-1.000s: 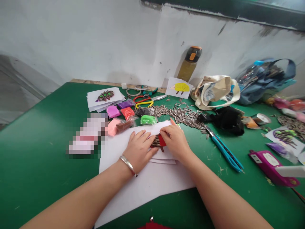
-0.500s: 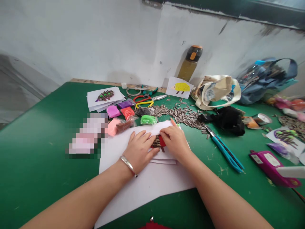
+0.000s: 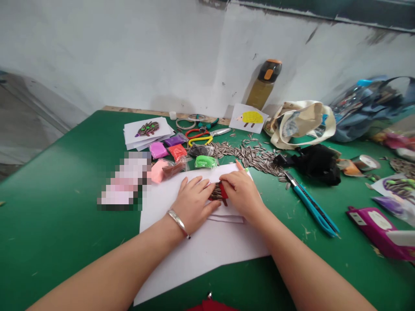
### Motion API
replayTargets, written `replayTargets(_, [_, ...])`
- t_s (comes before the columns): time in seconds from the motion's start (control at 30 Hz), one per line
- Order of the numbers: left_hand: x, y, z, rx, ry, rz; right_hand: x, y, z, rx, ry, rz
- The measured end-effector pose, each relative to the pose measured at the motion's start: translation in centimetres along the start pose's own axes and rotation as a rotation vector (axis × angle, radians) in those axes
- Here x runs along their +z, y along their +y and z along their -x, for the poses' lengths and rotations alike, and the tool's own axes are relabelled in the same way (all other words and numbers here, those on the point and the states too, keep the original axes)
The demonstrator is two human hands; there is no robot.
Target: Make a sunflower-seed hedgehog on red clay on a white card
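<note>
My left hand (image 3: 194, 203), with a silver bracelet at the wrist, lies flat with fingers spread over a small white card (image 3: 231, 211). On that card is a red clay shape (image 3: 223, 192) covered partly with rows of sunflower seeds (image 3: 216, 192). The fingertips of my right hand (image 3: 243, 190) are pinched together at the upper right of the red clay; whatever they hold is too small or hidden. Beneath the card is a large white sheet (image 3: 188, 268). Part of the clay shape is covered by my hands.
Loose sunflower seeds (image 3: 256, 155) lie behind my hands, near colourful clay packets (image 3: 205, 162) and scissors (image 3: 204, 137). A blue utility knife (image 3: 313, 207) and a magenta device (image 3: 382, 233) are to the right. A bottle (image 3: 264, 86) and a cloth bag (image 3: 301, 125) stand by the wall.
The whole view has shifted, so everything sits slightly further right. Both hands keep nearly the same place on the card.
</note>
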State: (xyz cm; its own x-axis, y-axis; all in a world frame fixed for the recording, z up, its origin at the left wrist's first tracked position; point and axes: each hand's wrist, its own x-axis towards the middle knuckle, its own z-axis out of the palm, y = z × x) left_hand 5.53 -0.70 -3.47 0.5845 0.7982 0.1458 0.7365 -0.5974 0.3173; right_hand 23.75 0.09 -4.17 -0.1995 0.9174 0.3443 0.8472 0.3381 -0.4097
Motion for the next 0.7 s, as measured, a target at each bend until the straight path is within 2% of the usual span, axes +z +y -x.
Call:
replayTargets(0.27, [0.02,-0.02,0.02,0.001,-0.013,-0.005,0.00,0.42,-0.03,0.006,-0.030,-0.028])
replayTargets(0.53, [-0.12,0.00,-0.02,-0.002,-0.029,0.002,-0.04,0.68,0.10,-0.046,0.025,0.013])
replayTargets(0.7, [-0.14,0.05,0.00,0.003,-0.014,0.004,-0.08,0.65,-0.02,-0.027,0.039,-0.018])
